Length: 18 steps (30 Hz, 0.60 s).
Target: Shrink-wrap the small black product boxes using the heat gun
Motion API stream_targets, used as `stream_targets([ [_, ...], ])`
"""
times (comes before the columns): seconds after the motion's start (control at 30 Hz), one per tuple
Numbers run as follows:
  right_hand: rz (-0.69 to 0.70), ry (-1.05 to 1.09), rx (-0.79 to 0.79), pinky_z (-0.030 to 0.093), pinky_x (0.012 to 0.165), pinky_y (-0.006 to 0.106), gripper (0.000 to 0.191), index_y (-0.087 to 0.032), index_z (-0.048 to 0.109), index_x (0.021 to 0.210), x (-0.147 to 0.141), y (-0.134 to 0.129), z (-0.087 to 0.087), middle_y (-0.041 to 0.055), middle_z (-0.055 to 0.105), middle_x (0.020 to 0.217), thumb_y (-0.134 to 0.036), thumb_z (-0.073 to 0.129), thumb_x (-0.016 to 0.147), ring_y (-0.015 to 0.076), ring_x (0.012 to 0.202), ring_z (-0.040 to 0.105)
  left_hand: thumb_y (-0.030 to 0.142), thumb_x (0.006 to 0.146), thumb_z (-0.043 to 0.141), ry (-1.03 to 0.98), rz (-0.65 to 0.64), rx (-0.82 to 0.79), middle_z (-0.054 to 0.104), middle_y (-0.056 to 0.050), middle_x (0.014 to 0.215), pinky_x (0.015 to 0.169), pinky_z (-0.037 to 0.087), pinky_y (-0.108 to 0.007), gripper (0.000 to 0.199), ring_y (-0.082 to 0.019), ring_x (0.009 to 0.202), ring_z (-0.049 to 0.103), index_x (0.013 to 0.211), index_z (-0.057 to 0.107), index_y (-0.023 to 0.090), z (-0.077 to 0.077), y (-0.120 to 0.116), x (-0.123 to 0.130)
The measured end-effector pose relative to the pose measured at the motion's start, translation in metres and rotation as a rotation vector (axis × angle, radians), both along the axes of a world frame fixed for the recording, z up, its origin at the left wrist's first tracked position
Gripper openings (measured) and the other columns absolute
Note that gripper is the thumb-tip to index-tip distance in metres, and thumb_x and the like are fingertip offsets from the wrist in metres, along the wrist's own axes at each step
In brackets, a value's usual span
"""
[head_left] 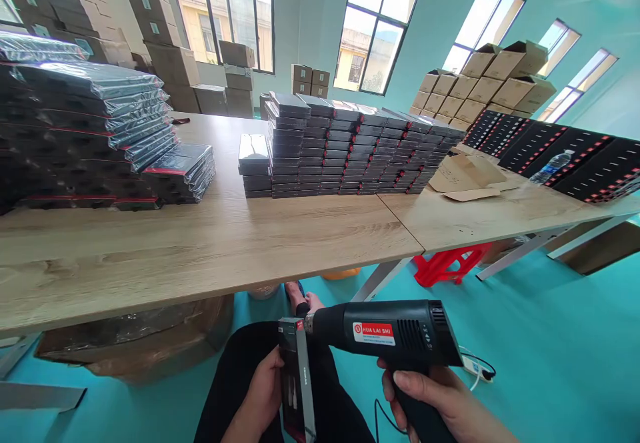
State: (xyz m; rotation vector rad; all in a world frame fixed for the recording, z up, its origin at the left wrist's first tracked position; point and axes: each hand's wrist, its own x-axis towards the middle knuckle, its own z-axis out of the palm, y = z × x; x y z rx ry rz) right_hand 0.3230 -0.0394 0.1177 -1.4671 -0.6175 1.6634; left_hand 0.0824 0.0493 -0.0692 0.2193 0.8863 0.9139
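My left hand (264, 389) grips a slim black product box (293, 389) by its left side, holding it upright above my lap. The box has a grey side with small print and a bit of red at its top corner. In my right hand (430, 396) is a black heat gun (385, 326) with a red and white label, its fingers wrapped round the handle. The gun's metal nozzle points left, at or very close to the upper right edge of the box. Whether the two touch, I cannot tell.
A wooden table (200, 243) spans the view, bearing stacked dark boxes (345, 149), film-wrapped boxes (90, 129), a flattened carton (465, 173) and a water bottle (553, 166). Beneath it are a red stool (450, 266) and a large carton (140, 343). A power strip (477, 368) lies on the floor.
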Motion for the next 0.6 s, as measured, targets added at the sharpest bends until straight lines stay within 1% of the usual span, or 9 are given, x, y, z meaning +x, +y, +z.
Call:
stream_targets([
  [0.13, 0.044, -0.046, 0.008, 0.046, 0.052, 0.026, 0.044, -0.014, 0.07, 0.096, -0.002, 0.007, 0.005, 0.004, 0.069, 0.076, -0.049, 0.078, 0.071, 0.015, 0.06, 0.06, 0.007, 0.06, 0.059, -0.011, -0.017, 0.006, 0.057, 0.002, 0.058, 0.062, 0.049, -0.032, 0.013, -0.017, 0.055, 0.057, 0.063, 0.063, 0.019, -0.003, -0.001, -0.001],
  [0.27, 0.085, -0.06, 0.03, 0.047, 0.053, 0.027, 0.043, -0.014, 0.068, 0.099, -0.003, 0.015, 0.011, 0.0034, 0.068, 0.078, -0.047, 0.076, 0.072, 0.0159, 0.063, 0.06, 0.009, 0.062, 0.06, -0.031, -0.025, 0.019, 0.056, 0.003, 0.056, 0.057, 0.047, -0.031, 0.012, -0.018, 0.053, 0.056, 0.065, 0.063, 0.02, -0.009, -0.001, -0.002],
  [0.33, 0.147, -0.092, 0.044, 0.047, 0.054, 0.029, 0.039, -0.014, 0.069, 0.094, -0.003, 0.015, 0.011, 0.0031, 0.066, 0.075, -0.047, 0.074, 0.074, 0.0167, 0.063, 0.06, 0.01, 0.063, 0.061, -0.033, -0.018, 0.028, 0.055, 0.003, 0.056, 0.056, 0.047, -0.03, 0.01, -0.017, 0.053, 0.055, 0.064, 0.063, 0.019, -0.011, -0.001, -0.003],
  [0.4, 0.261, -0.148, 0.043, 0.046, 0.056, 0.031, 0.032, -0.015, 0.07, 0.079, -0.002, 0.012, 0.009, 0.002, 0.064, 0.066, -0.046, 0.074, 0.074, 0.0171, 0.06, 0.058, 0.01, 0.061, 0.062, -0.034, -0.002, 0.026, 0.057, 0.002, 0.058, 0.056, 0.047, -0.03, 0.009, -0.016, 0.054, 0.056, 0.064, 0.063, 0.019, -0.012, 0.001, -0.006],
  [0.47, 0.341, -0.178, 0.032, 0.048, 0.063, 0.034, 0.026, -0.018, 0.071, 0.07, -0.001, 0.004, 0.005, 0.0014, 0.064, 0.061, -0.042, 0.079, 0.069, 0.019, 0.062, 0.059, 0.009, 0.059, 0.061, -0.028, 0.025, 0.03, 0.06, 0.001, 0.06, 0.058, 0.049, -0.03, 0.011, -0.017, 0.057, 0.057, 0.065, 0.064, 0.018, -0.011, 0.003, -0.008],
  [0.53, 0.344, -0.167, 0.007, 0.05, 0.073, 0.037, 0.023, -0.022, 0.074, 0.073, 0.002, -0.006, -0.001, 0.0017, 0.069, 0.067, -0.041, 0.083, 0.064, 0.0228, 0.071, 0.062, 0.01, 0.057, 0.061, -0.014, 0.062, 0.045, 0.061, 0.0, 0.061, 0.059, 0.05, -0.031, 0.012, -0.018, 0.059, 0.058, 0.065, 0.065, 0.017, -0.01, 0.006, -0.011],
  [0.6, 0.323, -0.135, -0.049, 0.051, 0.078, 0.04, 0.026, -0.025, 0.075, 0.077, 0.007, -0.016, -0.009, 0.0025, 0.072, 0.074, -0.043, 0.085, 0.061, 0.0267, 0.08, 0.065, 0.01, 0.057, 0.061, -0.008, 0.102, 0.056, 0.06, 0.001, 0.059, 0.06, 0.052, -0.032, 0.011, -0.019, 0.059, 0.059, 0.063, 0.064, 0.018, -0.008, 0.007, -0.012],
])
